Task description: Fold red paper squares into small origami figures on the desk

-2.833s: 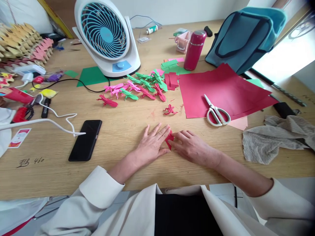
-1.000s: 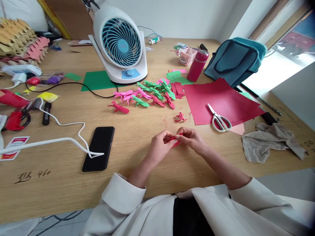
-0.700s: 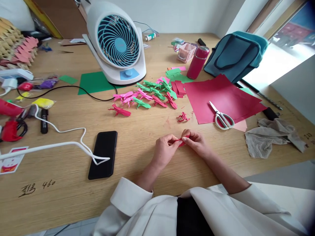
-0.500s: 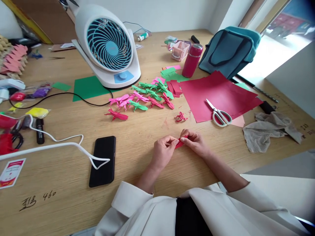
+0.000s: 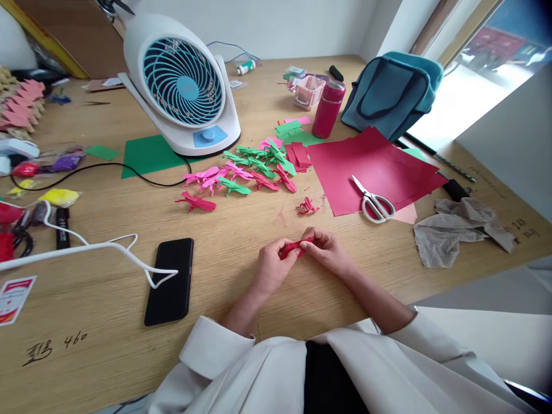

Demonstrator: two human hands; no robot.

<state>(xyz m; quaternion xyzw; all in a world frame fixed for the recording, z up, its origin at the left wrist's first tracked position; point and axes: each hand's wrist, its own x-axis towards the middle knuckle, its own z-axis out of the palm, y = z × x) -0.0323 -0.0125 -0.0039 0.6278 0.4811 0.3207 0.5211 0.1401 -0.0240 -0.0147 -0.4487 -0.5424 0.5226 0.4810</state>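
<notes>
A small folded piece of red paper [image 5: 290, 248] is pinched between both hands just above the wooden table. My left hand [image 5: 274, 260] grips its left part between thumb and fingers. At its right end, my right hand [image 5: 324, 249] is closed on the same paper, thumb on top; the fingertips hide part of it. Beyond the hands lies a small heap of red paper scraps [image 5: 307, 206]. Folded insect-like paper figures in green [image 5: 259, 158], pink [image 5: 209, 177] and red [image 5: 196, 201] are grouped farther back.
White-handled scissors [image 5: 374, 201] rest on large red sheets [image 5: 371, 167] at right, near a crumpled grey cloth [image 5: 457, 230]. A black phone [image 5: 169, 282] lies left under a white stand. A fan [image 5: 185, 92], red flask [image 5: 328, 109] and teal bag [image 5: 390, 95] stand behind.
The view has shifted slightly, so things appear a little farther left. More of the red paper now shows by my left hand's fingers. Both hands keep their pinch on it.
</notes>
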